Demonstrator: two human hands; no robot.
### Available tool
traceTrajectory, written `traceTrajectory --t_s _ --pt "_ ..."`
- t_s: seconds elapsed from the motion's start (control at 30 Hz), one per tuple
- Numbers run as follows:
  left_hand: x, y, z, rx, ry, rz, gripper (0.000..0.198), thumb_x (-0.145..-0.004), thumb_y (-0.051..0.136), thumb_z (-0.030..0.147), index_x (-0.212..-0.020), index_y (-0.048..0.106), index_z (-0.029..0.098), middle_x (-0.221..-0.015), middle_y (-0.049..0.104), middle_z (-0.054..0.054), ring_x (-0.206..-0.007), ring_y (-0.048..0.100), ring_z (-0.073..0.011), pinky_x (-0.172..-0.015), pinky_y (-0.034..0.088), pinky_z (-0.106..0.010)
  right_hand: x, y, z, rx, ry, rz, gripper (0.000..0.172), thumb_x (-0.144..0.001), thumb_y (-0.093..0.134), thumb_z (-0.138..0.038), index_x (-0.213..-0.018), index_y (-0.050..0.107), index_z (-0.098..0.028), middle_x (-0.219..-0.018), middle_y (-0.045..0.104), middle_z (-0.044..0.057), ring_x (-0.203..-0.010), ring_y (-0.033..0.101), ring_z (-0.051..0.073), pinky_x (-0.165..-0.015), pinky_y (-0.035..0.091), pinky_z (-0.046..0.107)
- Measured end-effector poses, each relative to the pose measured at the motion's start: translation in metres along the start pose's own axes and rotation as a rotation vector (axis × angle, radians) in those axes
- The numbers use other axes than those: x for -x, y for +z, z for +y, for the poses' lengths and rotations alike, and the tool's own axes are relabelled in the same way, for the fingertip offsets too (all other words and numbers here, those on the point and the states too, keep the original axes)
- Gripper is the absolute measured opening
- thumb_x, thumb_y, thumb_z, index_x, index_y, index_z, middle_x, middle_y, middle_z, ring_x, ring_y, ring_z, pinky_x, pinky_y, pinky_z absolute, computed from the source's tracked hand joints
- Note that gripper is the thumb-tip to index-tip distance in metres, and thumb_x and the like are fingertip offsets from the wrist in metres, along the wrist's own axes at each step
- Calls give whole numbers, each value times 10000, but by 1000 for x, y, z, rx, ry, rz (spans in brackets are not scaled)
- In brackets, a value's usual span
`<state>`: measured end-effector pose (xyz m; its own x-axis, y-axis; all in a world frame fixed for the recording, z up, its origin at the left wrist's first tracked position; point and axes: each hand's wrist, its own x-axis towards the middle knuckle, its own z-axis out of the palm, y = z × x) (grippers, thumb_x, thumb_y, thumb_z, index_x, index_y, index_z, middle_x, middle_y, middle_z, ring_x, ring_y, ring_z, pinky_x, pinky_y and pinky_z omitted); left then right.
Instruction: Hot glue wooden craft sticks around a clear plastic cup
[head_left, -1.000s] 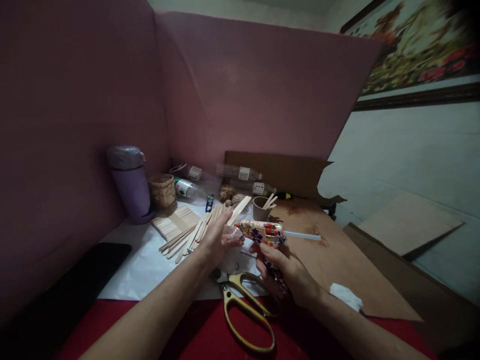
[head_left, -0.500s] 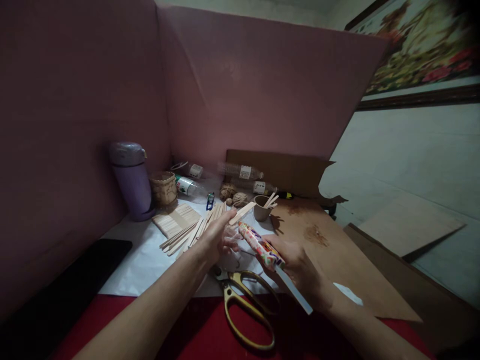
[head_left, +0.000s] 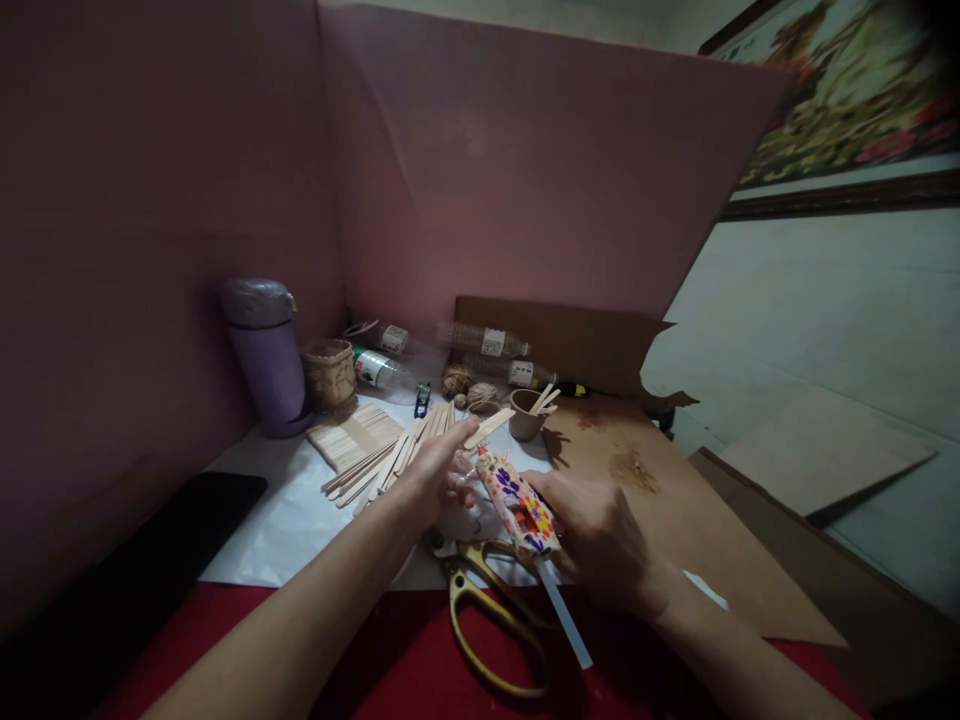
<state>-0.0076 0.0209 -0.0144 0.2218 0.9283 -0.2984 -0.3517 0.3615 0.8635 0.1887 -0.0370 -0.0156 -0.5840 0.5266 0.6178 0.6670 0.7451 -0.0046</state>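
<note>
My left hand (head_left: 445, 470) pinches a flat wooden craft stick (head_left: 490, 428) that points up to the right. Clear, crinkled plastic shows by its fingers, and I cannot tell what it belongs to. My right hand (head_left: 592, 525) is wrapped round a flower-patterned hot glue gun (head_left: 516, 500). The gun's nozzle is close to the stick and my left fingers; whether it touches is unclear. A translucent glue stick (head_left: 564, 612) juts out of the gun's rear. Below both hands lie gold-handled scissors (head_left: 499, 640), their blades partly hidden.
Loose craft sticks (head_left: 390, 465) and a banded bundle (head_left: 356, 440) lie left on white sheeting. Behind stand a purple tumbler (head_left: 266, 365), a woven basket (head_left: 330, 375) and a small cup (head_left: 527, 415) holding sticks. Twine balls (head_left: 457, 381) and plastic bottles (head_left: 382, 370) sit farther back. Cardboard (head_left: 675, 520) covers the right.
My right hand has rolled the glue gun so its flat flowered side shows more. The glue stick at its rear has swung left and down. My left hand still holds the craft stick.
</note>
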Motion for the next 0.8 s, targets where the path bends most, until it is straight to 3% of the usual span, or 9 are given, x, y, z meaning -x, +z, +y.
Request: traceTrajectory --t_s 0.17,0.5,0.8 --pt "8 7 8 -163 -93 52 459 -824 593 596 -708 601 152 -491 578 -32 -304 444 -100 -327 266 -197 2 2 3 107 -34 42 261 -886 480 -159 -1058 676 -137 -662 659 23 -554 575 149 -526 371 275" --pt "-1 -5 2 -109 -117 -94 562 -663 717 703 -768 577 170 -482 564 -11 -315 464 -117 -346 220 -215 2 3 4 167 -55 51 235 -917 478 -195 -1037 677 -157 -639 626 12 -559 544 141 -533 366 277" --pt "4 -1 5 -115 -122 -53 549 -672 713 686 -805 578 171 -481 567 -5 -336 462 -124 -374 280 -219 -1 2 1 208 -90 76 301 -1005 416 -288 -992 683 -149 -601 601 9 -527 511 141 -519 334 293"
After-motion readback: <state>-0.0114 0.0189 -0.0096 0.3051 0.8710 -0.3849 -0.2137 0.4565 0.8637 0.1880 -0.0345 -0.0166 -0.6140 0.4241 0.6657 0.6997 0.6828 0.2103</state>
